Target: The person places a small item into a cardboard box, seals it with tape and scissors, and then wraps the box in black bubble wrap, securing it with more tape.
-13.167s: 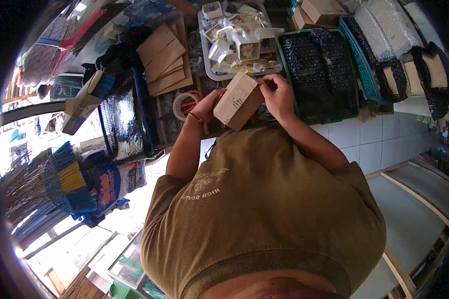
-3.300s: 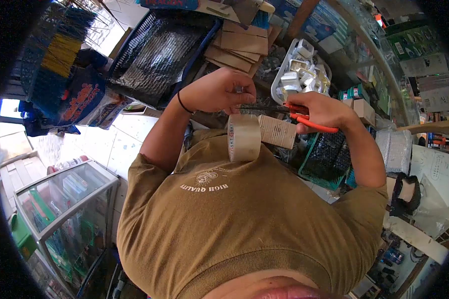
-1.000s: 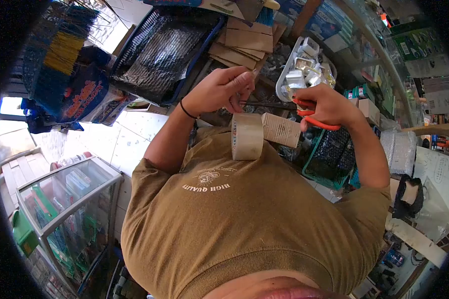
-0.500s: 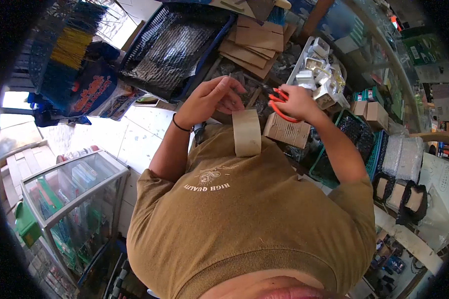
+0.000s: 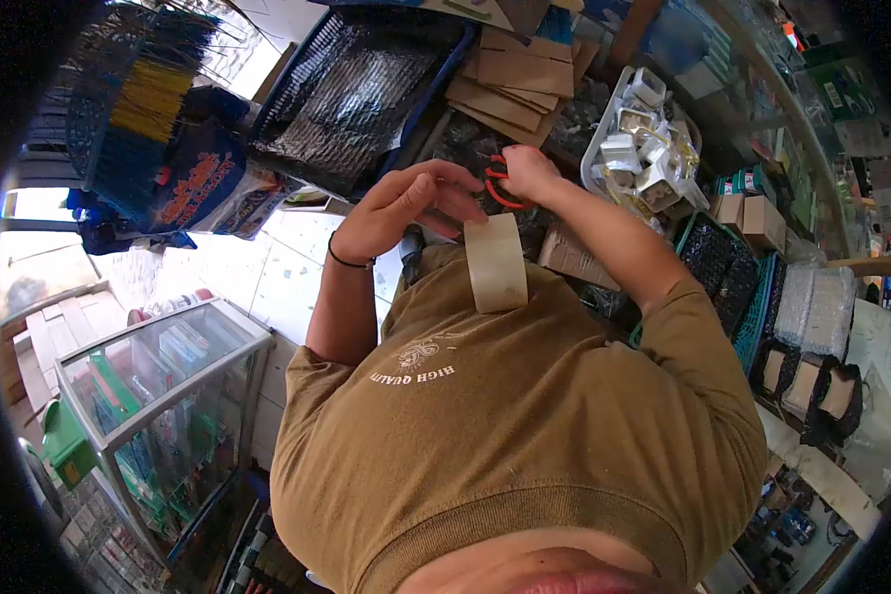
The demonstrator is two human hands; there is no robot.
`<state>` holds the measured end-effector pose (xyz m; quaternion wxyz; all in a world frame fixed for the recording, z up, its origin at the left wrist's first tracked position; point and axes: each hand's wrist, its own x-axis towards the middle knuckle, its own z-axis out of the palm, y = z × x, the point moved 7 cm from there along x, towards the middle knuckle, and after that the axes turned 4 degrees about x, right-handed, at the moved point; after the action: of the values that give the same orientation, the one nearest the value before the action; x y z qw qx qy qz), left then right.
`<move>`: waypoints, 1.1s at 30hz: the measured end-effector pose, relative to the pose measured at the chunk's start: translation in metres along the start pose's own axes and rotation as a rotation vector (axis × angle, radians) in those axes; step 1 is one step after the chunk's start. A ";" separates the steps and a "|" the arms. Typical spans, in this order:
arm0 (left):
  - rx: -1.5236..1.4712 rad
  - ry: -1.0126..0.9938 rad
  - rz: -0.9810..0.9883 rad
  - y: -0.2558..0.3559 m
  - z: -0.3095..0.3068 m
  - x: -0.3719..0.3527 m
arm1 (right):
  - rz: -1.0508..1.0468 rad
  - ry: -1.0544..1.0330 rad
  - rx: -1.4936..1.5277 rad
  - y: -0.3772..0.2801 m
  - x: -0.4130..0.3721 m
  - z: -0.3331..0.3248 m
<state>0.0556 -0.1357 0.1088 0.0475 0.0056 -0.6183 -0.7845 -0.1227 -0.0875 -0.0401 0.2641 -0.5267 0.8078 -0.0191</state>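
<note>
My right hand (image 5: 531, 178) is wrapped round red-handled scissors (image 5: 495, 188), whose dark end points away from my body. To its left my left hand (image 5: 406, 206) reaches over with thumb apart and fingers loosely bent. The fingertips of that hand are right at the upper edge of a wide, pale roll of tape (image 5: 497, 265), which rests against the front of my brown T-shirt (image 5: 554, 416). A small cardboard box (image 5: 576, 259) lies just beyond the shirt, partly behind my right forearm.
Ahead stand a blue basket (image 5: 267, 119) lined with silvery wrap, stacked flat cardboard (image 5: 525, 74) and a white tray (image 5: 594, 163) of small packaged parts. A teal crate (image 5: 752, 317) with black-wrapped packets is at right, a glass cabinet (image 5: 158, 366) at left, and brooms (image 5: 153, 99) upper left.
My right hand has moved left with the scissors, close to my left hand. The left hand's fingers have stretched out over the tape roll. The view has shifted slightly.
</note>
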 end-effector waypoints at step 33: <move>0.629 0.838 0.099 -0.028 -0.049 -0.033 | -0.238 0.533 0.207 -0.059 -0.108 -0.033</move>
<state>0.0897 -0.1739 0.0689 0.3238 0.3037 -0.7513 -0.4884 -0.0550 -0.0289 0.0497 0.0909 -0.5644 0.7749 -0.2698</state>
